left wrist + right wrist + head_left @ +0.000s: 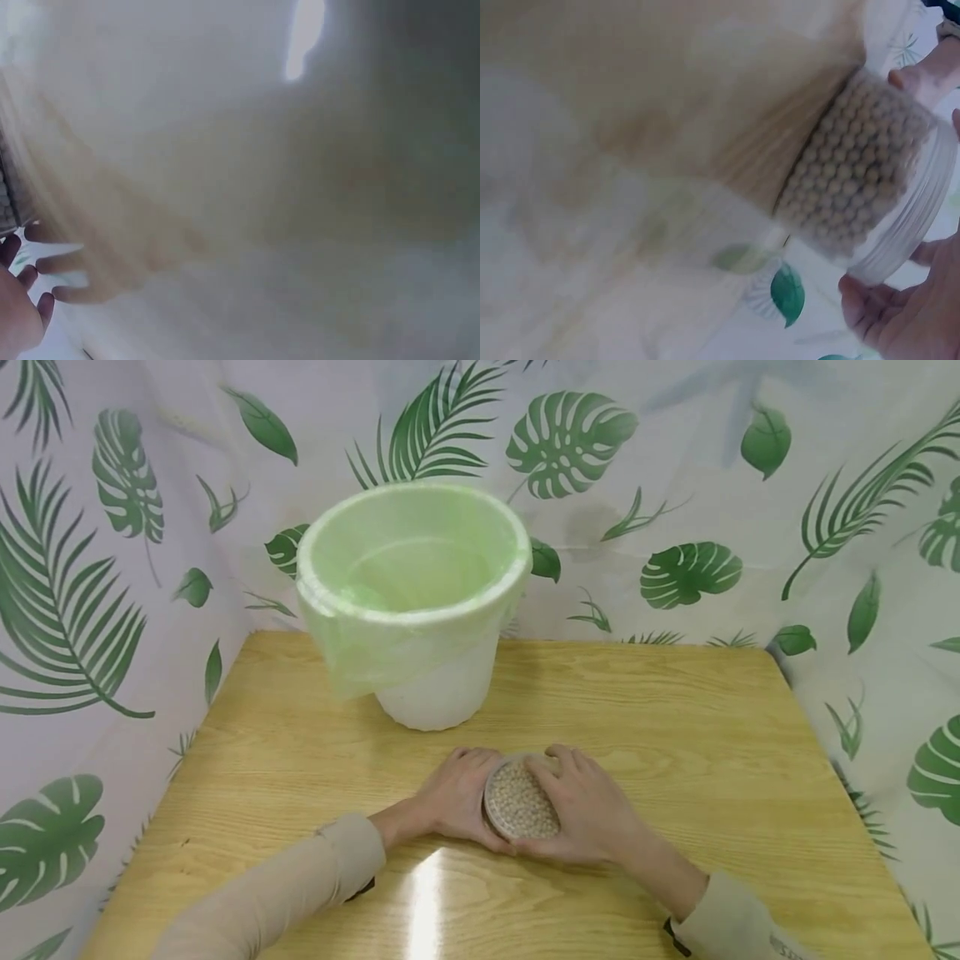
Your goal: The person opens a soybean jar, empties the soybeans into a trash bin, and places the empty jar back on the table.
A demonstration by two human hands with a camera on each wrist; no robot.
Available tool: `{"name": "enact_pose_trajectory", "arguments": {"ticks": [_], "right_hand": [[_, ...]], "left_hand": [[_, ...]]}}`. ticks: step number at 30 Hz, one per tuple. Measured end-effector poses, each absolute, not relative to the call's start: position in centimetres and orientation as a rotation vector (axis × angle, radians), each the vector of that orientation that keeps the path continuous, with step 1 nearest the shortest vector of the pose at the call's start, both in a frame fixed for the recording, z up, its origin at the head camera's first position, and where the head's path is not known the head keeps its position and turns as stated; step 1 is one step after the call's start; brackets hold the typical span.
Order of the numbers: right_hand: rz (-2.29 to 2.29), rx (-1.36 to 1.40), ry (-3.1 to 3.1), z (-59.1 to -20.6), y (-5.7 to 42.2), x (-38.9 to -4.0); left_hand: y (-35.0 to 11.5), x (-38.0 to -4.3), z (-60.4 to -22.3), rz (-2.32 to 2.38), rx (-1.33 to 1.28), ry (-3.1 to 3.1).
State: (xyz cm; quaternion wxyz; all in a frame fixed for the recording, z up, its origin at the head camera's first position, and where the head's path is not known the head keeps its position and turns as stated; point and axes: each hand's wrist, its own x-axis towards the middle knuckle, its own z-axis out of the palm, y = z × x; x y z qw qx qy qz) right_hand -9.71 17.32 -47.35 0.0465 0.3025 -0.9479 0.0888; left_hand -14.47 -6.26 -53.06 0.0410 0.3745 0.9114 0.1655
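A clear round jar of pale beans [522, 802] stands on the wooden table between the two hands. My left hand [459, 797] grips its left side, the thumb along the near edge. From the right, my right hand [592, 810] holds the upper rim with fingers and thumb. The right wrist view shows the jar [847, 169] side-on, beans filling most of it below a clear ridged rim [911, 225]. Whether a clear lid covers the top, I cannot tell. In the left wrist view, fingers [26, 300] show at the lower left edge.
A white bin [442, 685] with a pale green liner [367, 647] folded over its rim stands behind the hands, left of centre. The glossy wooden table [637, 718] reflects light near the front. Leaf-patterned cloth [465, 410] hangs behind and at both sides.
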Motion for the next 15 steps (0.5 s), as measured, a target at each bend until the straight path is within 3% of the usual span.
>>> {"name": "enact_pose_trajectory", "arguments": {"ticks": [7,15], "right_hand": [[0.262,0.826,-2.894,-47.4,16.5,-9.0],[0.219,1.067,-2.823,-47.4,17.1,-10.4]], "left_hand": [[-6.2,-14.0,-53.3,0.490,1.140,2.838],[-6.3,-14.4,-53.4,0.525,1.159,2.784]]}}
